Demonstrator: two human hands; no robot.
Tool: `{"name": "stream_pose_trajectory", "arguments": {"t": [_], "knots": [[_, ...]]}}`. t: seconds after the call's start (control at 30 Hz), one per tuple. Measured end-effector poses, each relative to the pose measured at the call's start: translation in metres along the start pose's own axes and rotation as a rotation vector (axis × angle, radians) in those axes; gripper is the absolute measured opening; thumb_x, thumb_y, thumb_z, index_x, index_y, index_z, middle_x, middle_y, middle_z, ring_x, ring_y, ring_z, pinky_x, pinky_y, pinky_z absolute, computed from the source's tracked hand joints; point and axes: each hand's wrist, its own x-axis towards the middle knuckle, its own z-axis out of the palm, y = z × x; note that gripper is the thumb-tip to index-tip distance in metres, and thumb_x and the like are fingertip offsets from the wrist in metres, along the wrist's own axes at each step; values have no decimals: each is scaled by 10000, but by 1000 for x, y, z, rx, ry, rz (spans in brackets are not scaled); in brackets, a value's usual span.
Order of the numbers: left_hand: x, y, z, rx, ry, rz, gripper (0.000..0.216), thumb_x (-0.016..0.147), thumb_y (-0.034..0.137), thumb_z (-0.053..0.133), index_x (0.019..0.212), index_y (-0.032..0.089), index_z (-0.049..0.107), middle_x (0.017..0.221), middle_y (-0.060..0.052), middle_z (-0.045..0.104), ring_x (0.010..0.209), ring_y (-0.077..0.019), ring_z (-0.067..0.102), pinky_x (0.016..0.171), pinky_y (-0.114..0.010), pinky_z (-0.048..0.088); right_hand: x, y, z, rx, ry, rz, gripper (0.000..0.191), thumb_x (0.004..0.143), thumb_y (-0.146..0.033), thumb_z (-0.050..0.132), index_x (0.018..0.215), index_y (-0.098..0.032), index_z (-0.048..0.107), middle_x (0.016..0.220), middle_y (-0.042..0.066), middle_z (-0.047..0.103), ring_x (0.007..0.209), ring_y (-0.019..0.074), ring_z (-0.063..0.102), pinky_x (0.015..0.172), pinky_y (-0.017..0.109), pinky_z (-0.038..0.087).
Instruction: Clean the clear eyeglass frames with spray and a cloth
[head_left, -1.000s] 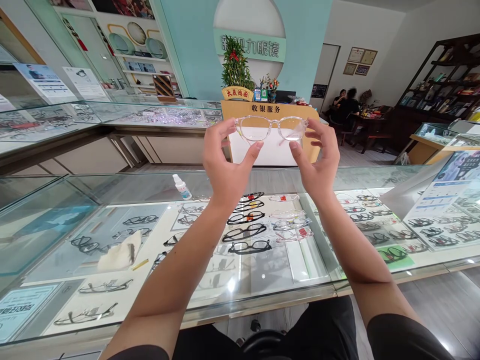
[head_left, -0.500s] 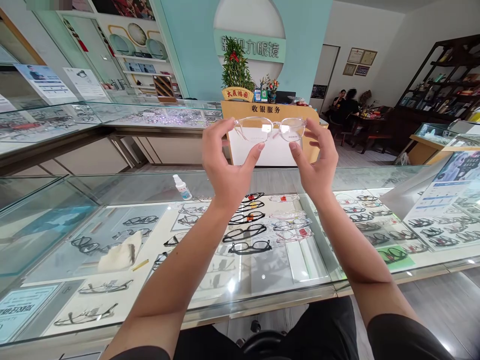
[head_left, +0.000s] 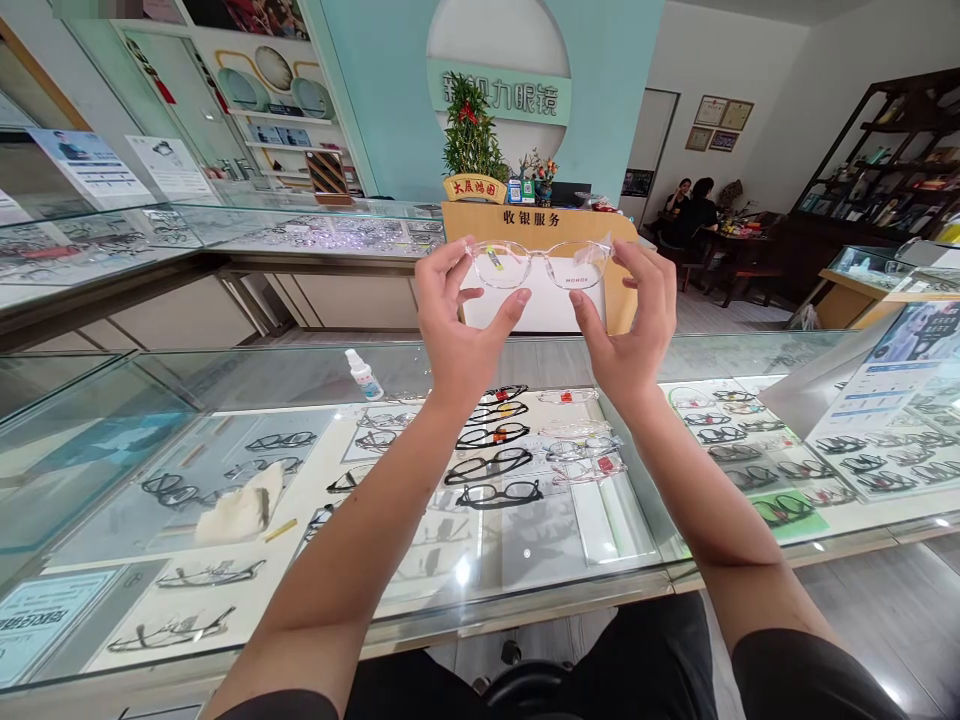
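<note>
I hold a pair of clear-framed glasses (head_left: 541, 264) up in front of me, above a glass display counter (head_left: 225, 370). My left hand (head_left: 459, 325) pinches the frame's left end between thumb and fingers. My right hand (head_left: 628, 325) grips the right end the same way. A small yellow tag shows on the left lens and printed lettering on the right one. Rows of black and clear frames (head_left: 495, 465) lie inside the case below my wrists.
A small spray bottle (head_left: 364, 373) stands on the counter top, and a white cloth (head_left: 241, 508) lies to the left. A cashier desk with a plant (head_left: 474, 140) stands behind. People sit at a table (head_left: 694, 215) at the far right. Leaflet stands flank the counter.
Both hands have lowered the glasses slightly and tilted them, so the lenses now face me more squarely. My fingers have shifted a little along the frame ends.
</note>
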Motion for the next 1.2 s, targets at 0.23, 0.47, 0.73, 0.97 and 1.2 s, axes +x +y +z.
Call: {"name": "stream_pose_trajectory", "arguments": {"t": [0.23,0.47,0.73,0.97,1.2], "knots": [[0,0,-2,48,86,32,831,818,640,950,1480,408,505,1636,-107,586,1524,-395,592,1141,-565,531,-3,0,5,133,-24,77,483,1093,-481,655,1553,-379,545,1490,115,675,1422,344,651,1145,604,583],[0,7,-7,95,118,113,848,859,567,928,1574,420,497,1679,-91,526,1631,-409,447,1224,-594,470,-8,4,12,241,-70,161,483,1081,-525,671,1531,-387,559,1457,129,692,1380,347,684,1067,554,608],[1,15,-8,171,140,132,854,835,570,946,1549,385,516,1617,-106,573,1569,-404,507,1200,-591,494,-9,3,14,250,-42,130,443,1079,-480,693,1497,-376,590,1401,115,724,1299,315,728,1019,524,630],[5,3,-7,132,95,70,798,882,697,854,1543,429,498,1623,-93,577,1508,-371,592,1047,-503,567,-6,-1,9,257,31,173,404,1118,-529,592,1503,-408,603,1444,108,711,1340,291,710,1066,513,646],[6,-3,-5,118,91,131,848,856,772,840,1556,466,471,1622,-93,578,1523,-373,600,1042,-513,599,-1,14,9,387,83,232,379,1121,-540,569,1417,-389,750,1375,55,753,1354,284,709,1160,554,585]]}}
